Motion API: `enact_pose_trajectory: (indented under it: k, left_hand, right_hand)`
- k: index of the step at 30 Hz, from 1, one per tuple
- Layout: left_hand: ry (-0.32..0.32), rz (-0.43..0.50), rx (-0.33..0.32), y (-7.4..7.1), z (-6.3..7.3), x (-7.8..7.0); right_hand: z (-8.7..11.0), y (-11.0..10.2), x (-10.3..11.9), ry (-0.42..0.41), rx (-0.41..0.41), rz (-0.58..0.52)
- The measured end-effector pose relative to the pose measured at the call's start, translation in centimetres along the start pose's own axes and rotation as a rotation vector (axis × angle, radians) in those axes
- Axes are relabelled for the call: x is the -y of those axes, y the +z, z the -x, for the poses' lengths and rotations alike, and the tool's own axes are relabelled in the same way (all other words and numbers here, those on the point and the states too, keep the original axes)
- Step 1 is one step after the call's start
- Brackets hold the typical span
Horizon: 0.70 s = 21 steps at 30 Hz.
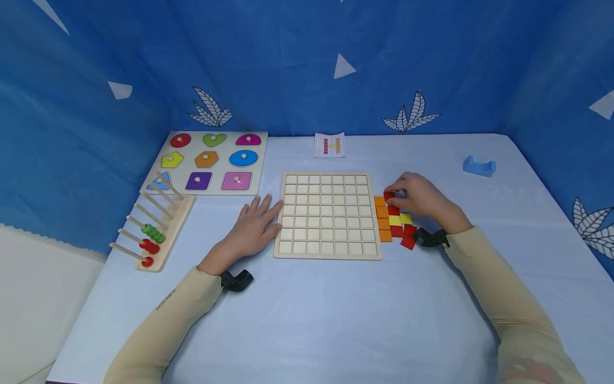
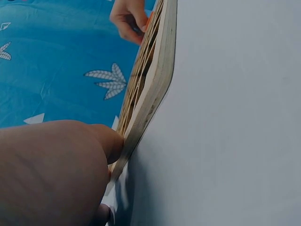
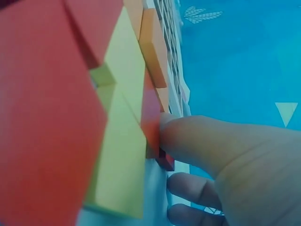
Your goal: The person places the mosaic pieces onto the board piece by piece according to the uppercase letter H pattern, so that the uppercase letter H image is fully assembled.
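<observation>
A square wooden grid board (image 1: 327,216) lies flat on the table. My left hand (image 1: 253,226) is spread at its left side, fingertips and thumb touching the frame; in the left wrist view the thumb (image 2: 109,141) rests against the board's edge (image 2: 153,89). Just beyond the right side, my right hand (image 1: 421,198) pinches a red square tile (image 1: 388,196) between thumb and fingers. Below that hand lie more red tiles (image 1: 408,242) and yellow tiles (image 1: 405,218), next to a column of orange tiles (image 1: 382,212) along the board. In the right wrist view, a yellow tile (image 3: 123,165) looms close.
Behind the board lies a printed pattern card (image 1: 329,145). A shape puzzle board (image 1: 218,170) with knobbed pieces sits back left, and a wooden peg rack (image 1: 179,224) with beads stands before it. At the back right is a small blue holder (image 1: 478,166).
</observation>
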State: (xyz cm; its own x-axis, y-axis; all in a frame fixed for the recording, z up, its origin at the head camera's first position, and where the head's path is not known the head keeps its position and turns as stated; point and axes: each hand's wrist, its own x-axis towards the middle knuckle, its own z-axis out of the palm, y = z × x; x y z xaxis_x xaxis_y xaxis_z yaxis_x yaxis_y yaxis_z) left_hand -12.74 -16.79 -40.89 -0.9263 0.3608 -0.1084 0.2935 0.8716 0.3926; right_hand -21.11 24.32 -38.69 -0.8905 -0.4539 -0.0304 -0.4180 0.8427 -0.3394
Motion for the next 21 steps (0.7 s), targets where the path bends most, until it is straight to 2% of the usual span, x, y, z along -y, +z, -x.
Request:
enact_pose_trajectory:
  k: [8,15,21]
  left_hand:
    - [-0.002,0.003,-0.013,-0.1,0.1,-0.3]
    - [0.002,0.003,0.004,0.2,-0.2,-0.4]
    - [0.009,0.006,0.001,0.1,-0.1,-0.1]
  right_hand:
    - [-0.8,-0.5,0.4,0.043,-0.004,0.007]
    - [-1.6,-1.6,1.0,0.049,-0.031,0.021]
    - [-3.5,-1.5,3.0,-0.026,-0.038,-0.016]
